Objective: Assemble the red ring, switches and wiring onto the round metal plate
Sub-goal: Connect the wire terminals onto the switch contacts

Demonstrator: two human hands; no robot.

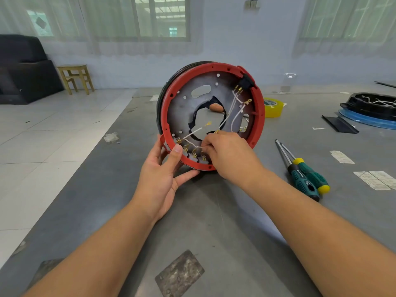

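The round metal plate (182,110) stands tilted on its edge on the grey table, its inner face toward me, with the red ring (260,112) fitted round its rim. A black switch (247,81) sits at the ring's upper right, and several grey switches (194,156) with brass terminals line the lower left. White wires (234,117) run across the plate. My left hand (162,174) grips the ring's lower left edge, thumb on the inside. My right hand (227,153) pinches a white wire next to the lower switches.
Two green-and-yellow screwdrivers (306,174) lie to the right of the plate. A yellow tape roll (274,107) sits behind it, and a black part on blue plastic (372,108) lies at the far right. Paper labels (375,179) dot the table. The table's left edge (90,159) drops to tiled floor.
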